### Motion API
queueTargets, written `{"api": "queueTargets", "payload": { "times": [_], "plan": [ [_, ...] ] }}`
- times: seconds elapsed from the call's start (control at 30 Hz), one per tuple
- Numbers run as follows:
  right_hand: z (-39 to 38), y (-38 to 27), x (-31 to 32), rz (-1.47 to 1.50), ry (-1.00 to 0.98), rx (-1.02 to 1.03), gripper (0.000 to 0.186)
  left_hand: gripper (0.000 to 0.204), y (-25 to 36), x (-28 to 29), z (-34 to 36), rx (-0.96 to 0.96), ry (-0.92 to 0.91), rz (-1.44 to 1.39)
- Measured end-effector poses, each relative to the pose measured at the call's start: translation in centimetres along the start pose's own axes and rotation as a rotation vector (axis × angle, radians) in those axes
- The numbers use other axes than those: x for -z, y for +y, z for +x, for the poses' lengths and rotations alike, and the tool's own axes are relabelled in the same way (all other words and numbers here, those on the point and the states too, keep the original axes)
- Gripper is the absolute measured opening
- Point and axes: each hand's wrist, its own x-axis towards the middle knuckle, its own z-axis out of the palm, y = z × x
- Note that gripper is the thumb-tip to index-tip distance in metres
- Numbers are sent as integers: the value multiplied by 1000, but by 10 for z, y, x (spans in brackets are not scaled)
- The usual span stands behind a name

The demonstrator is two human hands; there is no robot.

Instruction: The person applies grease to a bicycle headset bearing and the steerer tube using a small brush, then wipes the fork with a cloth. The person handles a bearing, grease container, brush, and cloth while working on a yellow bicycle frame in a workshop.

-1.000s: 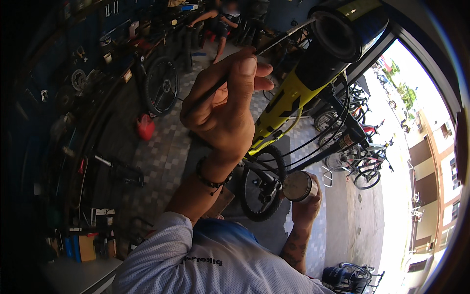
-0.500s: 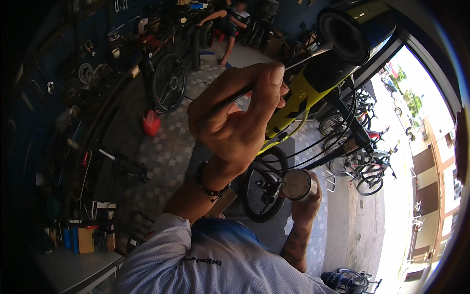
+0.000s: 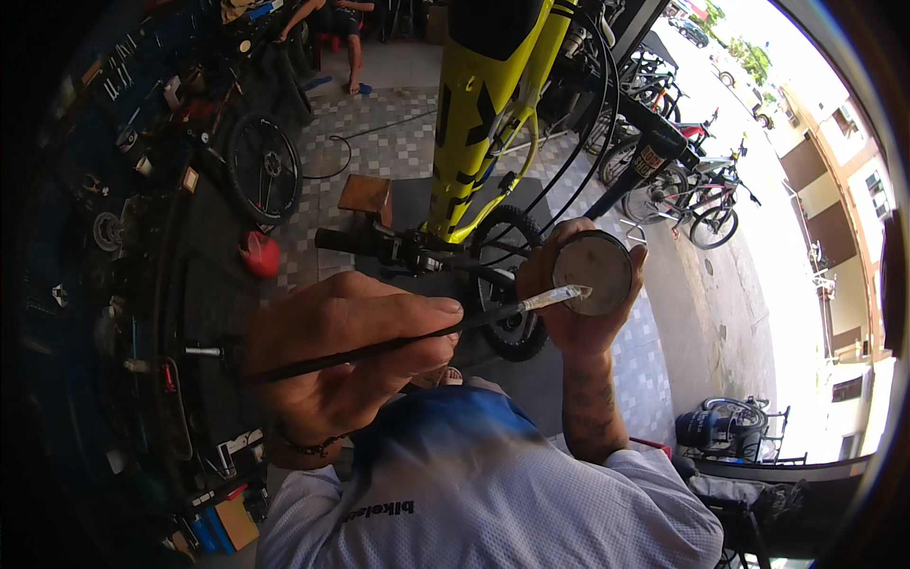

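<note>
At the far left, a dark wall [image 3: 85, 284] carries hung tools and parts, too dim to name singly; a spoked wheel [image 3: 265, 169] leans near it, and a red object [image 3: 259, 254] lies on the tiled floor [image 3: 398, 152] just below the wheel. The left hand [image 3: 346, 356] is closed around a thin black brush [image 3: 398, 339], thumb and fingers pinched along the handle; the handle runs from lower left up toward the right, and its pale bristle tip [image 3: 559, 298] lies against the face of a small round tin [image 3: 592, 273]. Behind the brush, a small wooden stool [image 3: 366, 197] stands on the floor; beside it a black handlebar [image 3: 379, 248] crosses left to right in front of a yellow bicycle frame [image 3: 474, 123], which rises toward the top edge with black cables [image 3: 597, 123] looping beside it; a knobby tyre [image 3: 512, 327] shows below the frame. The right hand [image 3: 569, 318] is cupped around the tin from beneath and behind, fingers wrapped along its rim, holding it open face toward the camera; the contents appear pale grey. Further right, several parked bicycles [image 3: 701, 209] stand on the pavement outside in bright sun, with buildings [image 3: 834, 190] beyond; a dark blue machine [image 3: 711, 427] sits at the lower right. Along the bottom, the person's white shirt [image 3: 493, 512] fills the view. At the top left, another person's legs [image 3: 351, 38] show, seated well apart.
</note>
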Motion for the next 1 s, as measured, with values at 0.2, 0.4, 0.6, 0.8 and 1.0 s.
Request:
{"api": "queueTargets", "payload": {
  "times": [0.2,0.4,0.6,0.8,1.0],
  "plan": [
    [-4,11,-14,-52,188,4,84,38,-7,-11,11,-232,-178,288],
    [-12,11,-2,13,-8,-73,91,35,-15,-21,11,-222,-188,210],
    [-18,14,10,49,-24,-52,95,31,-23,-27,9,-218,-167,113],
    [-21,11,9,-28,130,-15,89,25,-26,-10,8,-142,20,-72],
    [-15,11,5,-1,32,19,87,28,-34,16,40,-128,487,-656]
  ]
}}
